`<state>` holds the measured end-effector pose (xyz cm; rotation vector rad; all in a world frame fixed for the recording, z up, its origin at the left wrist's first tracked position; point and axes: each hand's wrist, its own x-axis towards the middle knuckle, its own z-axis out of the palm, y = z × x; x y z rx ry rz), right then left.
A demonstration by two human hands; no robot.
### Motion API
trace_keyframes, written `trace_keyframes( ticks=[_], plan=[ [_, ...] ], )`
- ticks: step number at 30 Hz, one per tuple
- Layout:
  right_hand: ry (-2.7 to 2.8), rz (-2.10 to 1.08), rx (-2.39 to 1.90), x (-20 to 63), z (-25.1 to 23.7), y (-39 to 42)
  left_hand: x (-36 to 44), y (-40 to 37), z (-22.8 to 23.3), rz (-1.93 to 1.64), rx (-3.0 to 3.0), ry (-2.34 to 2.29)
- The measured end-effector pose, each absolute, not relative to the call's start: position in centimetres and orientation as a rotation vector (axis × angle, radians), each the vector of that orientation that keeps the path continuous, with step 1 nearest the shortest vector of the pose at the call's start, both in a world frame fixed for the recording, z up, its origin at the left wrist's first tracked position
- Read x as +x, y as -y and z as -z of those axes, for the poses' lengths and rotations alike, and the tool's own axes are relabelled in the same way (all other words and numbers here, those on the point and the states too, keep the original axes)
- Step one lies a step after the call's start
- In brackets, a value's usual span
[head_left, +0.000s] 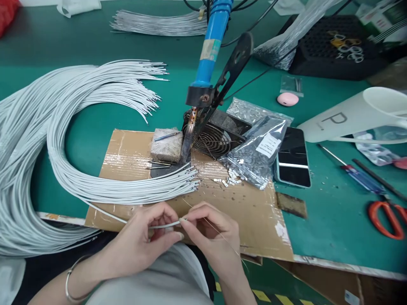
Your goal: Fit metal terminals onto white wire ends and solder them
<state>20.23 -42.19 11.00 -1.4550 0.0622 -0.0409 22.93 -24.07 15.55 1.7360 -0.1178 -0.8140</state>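
My left hand (140,241) is closed around a single white cable (160,225) just above the cardboard's near edge. At the cable's end, the thumb and fingertips of my right hand (214,237) pinch the tip. What else may be in that pinch is too small to make out. A thin wire (224,240) runs across my right hand from beyond the fingers toward the wrist. Right in front of both hands, a bundle of white cables (143,190) lies with its cut ends on the cardboard sheet (254,224).
A blue-handled soldering iron (210,53) is clamped tip down beyond the cardboard, beside a fan (211,140). Small white parts (230,178) lie near plastic bags of parts (257,148). Rightward are a phone (293,156), screwdriver (362,178), red-handled scissors (386,218) and white cup (343,114).
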Motion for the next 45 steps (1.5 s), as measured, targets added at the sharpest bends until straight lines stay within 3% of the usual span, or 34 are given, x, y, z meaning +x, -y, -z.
trace_keyframes(
  ticks=[9, 18, 45],
  plan=[
    [-0.342, 0.373, -1.077, 20.7, -10.3, 42.5, 22.5, 24.6, -15.0, 0.752, 1.583, -0.020],
    [-0.189, 0.079, -1.362, 19.9, -10.7, 41.2, 22.7, 24.1, -14.9, 0.711, 1.497, -0.067],
    [-0.140, 0.033, -1.351, 19.4, -11.3, 41.8, 22.2, 24.0, -14.7, 0.718, 1.511, -0.010]
  ],
)
